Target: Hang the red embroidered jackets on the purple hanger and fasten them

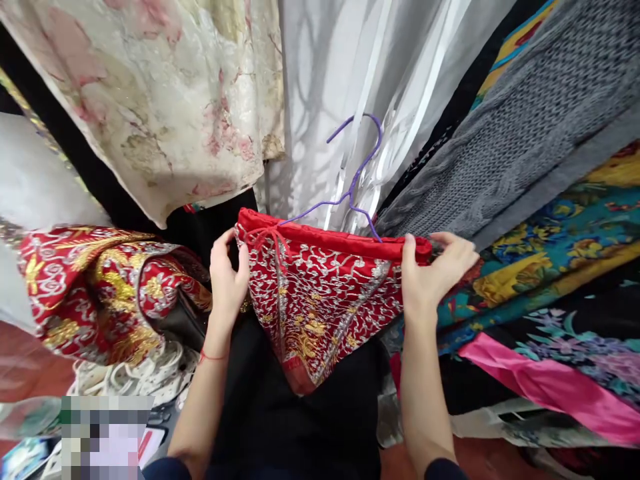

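Between my hands hangs a red embroidered skirt point(325, 300) with silver and gold stitching and a plain red waistband tied in a small bow near its left end. A purple wire hanger point(379, 137) rises out of the waistband, its hook pointing up and its lower part hidden inside the cloth. My left hand point(227, 270) grips the left end of the waistband. At the right end my right hand point(433, 270) pinches the band, thumb in front and the other fingers behind.
Floral cream fabric point(165, 87) and white curtains point(320, 80) hang ahead. To the right are a grey knitted garment point(525, 113), a teal floral cloth point(530, 253) and a pink ribbon point(550, 387). Another red embroidered garment point(95, 287) lies at left above white straps point(140, 373).
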A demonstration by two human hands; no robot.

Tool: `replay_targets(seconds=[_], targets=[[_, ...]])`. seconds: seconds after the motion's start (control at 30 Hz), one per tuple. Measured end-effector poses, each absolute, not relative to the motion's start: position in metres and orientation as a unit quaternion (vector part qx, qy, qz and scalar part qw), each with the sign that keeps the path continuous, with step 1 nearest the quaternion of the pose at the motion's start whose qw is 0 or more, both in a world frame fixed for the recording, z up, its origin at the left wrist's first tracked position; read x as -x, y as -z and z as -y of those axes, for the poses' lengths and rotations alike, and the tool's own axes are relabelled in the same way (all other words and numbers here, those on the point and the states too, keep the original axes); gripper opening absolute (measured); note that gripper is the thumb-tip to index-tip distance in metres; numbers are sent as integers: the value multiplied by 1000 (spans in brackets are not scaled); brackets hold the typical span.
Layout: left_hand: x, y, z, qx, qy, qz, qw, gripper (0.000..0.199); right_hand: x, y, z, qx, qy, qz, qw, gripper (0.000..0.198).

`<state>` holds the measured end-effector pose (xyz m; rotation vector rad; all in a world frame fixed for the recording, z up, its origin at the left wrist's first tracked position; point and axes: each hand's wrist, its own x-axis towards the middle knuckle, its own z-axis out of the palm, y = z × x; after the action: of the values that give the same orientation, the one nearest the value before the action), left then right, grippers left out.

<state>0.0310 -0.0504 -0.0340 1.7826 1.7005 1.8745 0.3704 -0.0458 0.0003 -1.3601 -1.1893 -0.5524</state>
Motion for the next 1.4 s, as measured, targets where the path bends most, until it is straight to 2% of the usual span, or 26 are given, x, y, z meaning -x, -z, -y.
replay_targets(seconds=[0.07,0.13,0.2,0.27,0.37,0.4,0.47,0.6,0.67,0.73,0.87,1.0,1.07,1.1,1.17,1.2,1.27,1.33,1.4], targets=[[-25,50,83,-542,-626,-542,140,34,-332,-14,57,549,255,510,611,18],[-18,73,110,-452,-660,-533,276,37,-277,-28,68,480,197,587,622,16],[-13,96,127,-348,-686,-530,355,42,-209,-40,76,381,98,735,552,19],[-6,110,134,-260,-726,-516,373,41,-137,-48,81,247,56,885,391,18],[5,110,133,-150,-798,-464,355,31,-46,-47,80,115,122,961,219,32],[8,106,132,-120,-813,-445,357,28,-25,-45,79,106,144,967,183,37],[12,94,132,-77,-823,-417,377,26,4,-41,73,108,170,970,134,34],[16,76,138,-53,-810,-418,408,40,14,-42,64,127,148,974,114,27],[19,72,141,-59,-809,-433,394,46,7,-47,63,150,107,974,133,26],[24,70,143,-62,-818,-451,353,42,-4,-55,64,176,49,970,159,24],[27,61,154,-56,-851,-491,179,26,-33,-71,65,237,-62,938,247,23],[14,38,179,-193,-818,-541,24,13,-67,-82,63,320,-122,875,342,22],[5,22,193,-269,-799,-537,-10,10,-81,-83,65,309,-147,868,359,20],[1,13,198,-301,-792,-531,-10,8,-87,-83,66,288,-164,872,361,30],[-6,0,207,-350,-780,-519,11,6,-96,-81,68,245,-205,881,349,52],[-9,-5,210,-365,-775,-515,24,8,-99,-80,68,237,-221,883,341,56],[-11,-10,213,-376,-771,-513,44,15,-104,-77,65,260,-249,885,296,50],[-9,-8,213,-372,-771,-513,59,21,-108,-73,56,306,-300,880,206,39],[-4,-4,213,-360,-776,-513,74,24,-113,-67,45,331,-380,854,130,41]])
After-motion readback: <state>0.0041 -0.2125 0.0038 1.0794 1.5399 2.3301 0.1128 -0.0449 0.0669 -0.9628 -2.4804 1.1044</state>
